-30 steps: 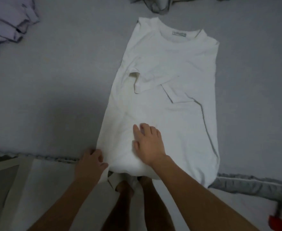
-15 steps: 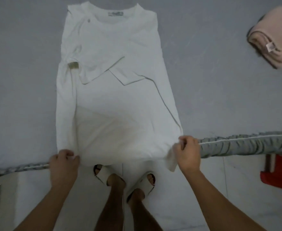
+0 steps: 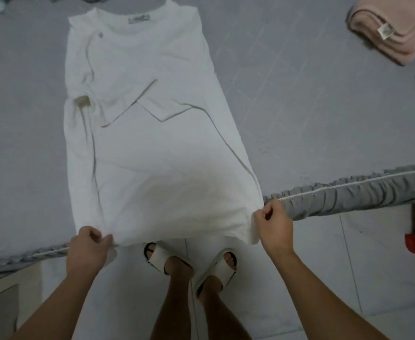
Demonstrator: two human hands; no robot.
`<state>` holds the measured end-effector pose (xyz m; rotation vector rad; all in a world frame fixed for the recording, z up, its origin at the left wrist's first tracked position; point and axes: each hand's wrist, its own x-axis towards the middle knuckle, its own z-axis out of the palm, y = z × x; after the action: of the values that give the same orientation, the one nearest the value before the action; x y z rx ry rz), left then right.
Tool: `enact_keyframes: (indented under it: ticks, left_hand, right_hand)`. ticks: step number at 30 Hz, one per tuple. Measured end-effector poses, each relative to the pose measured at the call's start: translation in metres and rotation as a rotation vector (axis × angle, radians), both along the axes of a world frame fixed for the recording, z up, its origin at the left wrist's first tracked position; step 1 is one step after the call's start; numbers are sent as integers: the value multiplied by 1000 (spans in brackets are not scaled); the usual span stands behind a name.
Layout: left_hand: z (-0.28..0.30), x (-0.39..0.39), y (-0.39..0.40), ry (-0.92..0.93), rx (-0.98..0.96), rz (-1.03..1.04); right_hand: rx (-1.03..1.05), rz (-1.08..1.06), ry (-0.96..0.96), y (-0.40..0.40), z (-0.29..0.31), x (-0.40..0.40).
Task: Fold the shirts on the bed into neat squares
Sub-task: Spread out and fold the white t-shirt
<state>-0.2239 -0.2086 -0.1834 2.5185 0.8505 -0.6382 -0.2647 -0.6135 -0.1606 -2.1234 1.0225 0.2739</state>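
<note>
Head view: a white shirt (image 3: 150,133) lies lengthwise on the bed (image 3: 299,106), collar toward the far edge, hem hanging just over the near edge.
Shirt state: both long sides and the sleeves are already folded inward, so it forms a narrow strip; the left flap is puckered near the sleeve cuff.
Left hand (image 3: 87,251): fingers curled, pinching the near-left hem corner at the bed's near edge.
Right hand (image 3: 274,227): fingers curled, pinching the near-right hem corner, just beside the ruffled bed edge.
Likely step: carrying the hem up toward the collar, judging by the grip.
Risk, flaps: lifting the hem could let the tucked sides and sleeves fall open, since nothing pins them.
Risk, skew: the right corner sits farther up the bed than the left, so an uneven pull would give a crooked rectangle.
Risk, crease: the pucker on the left side would get trapped in the fold unless smoothed.
Risk, slide: pulling toward the near edge may drag the strip off the bed.
Nearby: a folded pink garment (image 3: 390,28) rests near the far-right corner, well apart.
</note>
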Motion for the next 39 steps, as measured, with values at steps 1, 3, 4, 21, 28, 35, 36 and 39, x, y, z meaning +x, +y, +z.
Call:
enact_keyframes:
  ticks: [1, 3, 4, 21, 28, 35, 36, 39]
  left_hand:
    - [-1, -1, 0, -13, 0, -9]
    - [-1, -2, 1, -42, -1, -28]
    - [-1, -2, 1, -52, 2, -38]
    - [-3, -25, 20, -158, -40, 27]
    - [-17, -39, 29, -114, -292, 511]
    - [-15, -56, 37, -54, -475, 495]
    - [-14, -60, 39, -60, -509, 520]
    - [-9, -65, 45, -31, -654, 618]
  right_hand:
    - [59, -18, 5, 1, 0, -4]
    - [190, 13, 69, 7, -1, -8]
    - [198, 63, 103, 10, -2, -9]
    - [-70, 176, 60, 24, -4, -26]
    - [298, -206, -57, 27, -4, -10]
    - [508, -65, 237, 28, -12, -24]
    - [496, -29, 242, 29, -11, -27]
    - [468, 25, 272, 34, -7, -30]
